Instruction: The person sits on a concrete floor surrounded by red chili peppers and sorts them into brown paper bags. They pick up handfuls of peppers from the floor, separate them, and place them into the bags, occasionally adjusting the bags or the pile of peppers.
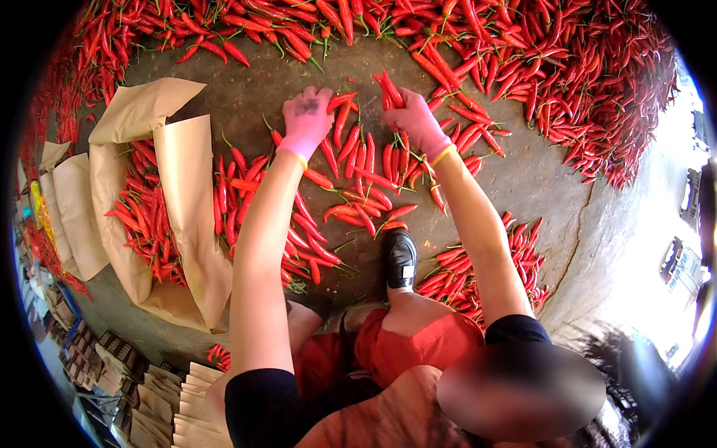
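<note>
L hand (308, 119) grips a chilli (343, 98), poss. more hidden in palm; R hand (414, 125) bunches a few chillies (390, 89), both nr 12 o'clock above floor (538, 175). Open bag (183, 172) at 9, prob. for easy reach.

**Gloss against matt, smooth against rough**

On my feed, the left grip (307, 121) and right grip (420, 125) wear what looks like soft, matt pink fabric, ending in yellow cuffs (443, 154); a dark smudge dulls the back of the left one. The chillies (389, 88) at both have smooth, glossy skin that throws light back in streaks. Left of the left grip, I see a bag (193, 194) of creased brown paper with a faint sheen. Below the grips, the shorts (422, 336) and sleeves (258, 399) read as cloth. Around and beneath them, the floor (556, 201) looks matt, worn and concrete-like.
</note>
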Motion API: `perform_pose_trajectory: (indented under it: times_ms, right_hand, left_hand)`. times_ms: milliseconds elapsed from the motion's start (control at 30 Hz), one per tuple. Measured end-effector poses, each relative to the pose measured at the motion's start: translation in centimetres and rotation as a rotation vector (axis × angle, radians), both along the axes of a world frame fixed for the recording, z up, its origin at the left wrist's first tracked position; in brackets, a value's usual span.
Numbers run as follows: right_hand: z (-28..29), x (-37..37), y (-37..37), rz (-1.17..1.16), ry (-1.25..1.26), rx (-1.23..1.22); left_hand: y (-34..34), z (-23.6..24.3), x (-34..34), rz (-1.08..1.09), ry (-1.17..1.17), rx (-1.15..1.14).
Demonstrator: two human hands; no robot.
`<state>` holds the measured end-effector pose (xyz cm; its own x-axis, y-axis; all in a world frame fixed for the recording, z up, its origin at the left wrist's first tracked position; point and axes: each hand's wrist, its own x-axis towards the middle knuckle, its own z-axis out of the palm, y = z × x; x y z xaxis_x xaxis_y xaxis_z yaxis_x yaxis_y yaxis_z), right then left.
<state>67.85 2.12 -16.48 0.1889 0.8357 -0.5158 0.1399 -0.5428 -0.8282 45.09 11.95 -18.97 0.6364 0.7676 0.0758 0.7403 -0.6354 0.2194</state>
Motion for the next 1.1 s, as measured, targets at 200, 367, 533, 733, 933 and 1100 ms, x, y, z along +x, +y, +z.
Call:
perform_pose_trajectory:
  times_ms: [200,367,533,733,933,1100]
  right_hand:
    - [1.0,-2.5,-3.0,0.399,-0.651,0.372]
    - [-1.6,-5.8,2.8,0.586,-0.97,0.335]
    - [0.8,-5.4,6.2,0.736,-1.049,-0.033]
    - [4.2,-4.5,2.4,0.83,-1.091,0.175]
    - [0.2,-8.0,-0.6,1.055,-1.105,0.453]
    - [0.9,-4.3,1.9,0.776,-0.866,0.218]
  left_hand:
    - [1.9,1.4,-0.8,0.264,0.083,-0.681]
    - [1.0,1.0,-6.0,0.513,-0.358,-1.096]
    - [-1.7,4.4,-9.6,0.5,-0.569,-0.744]
    - [-7.6,3.2,-7.7,-0.423,0.042,-0.189]
    - [-8.9,3.7,-8.7,-0.342,0.258,-0.408]
    - [-7.7,4.0,-11.6,-0.202,0.022,-0.629]
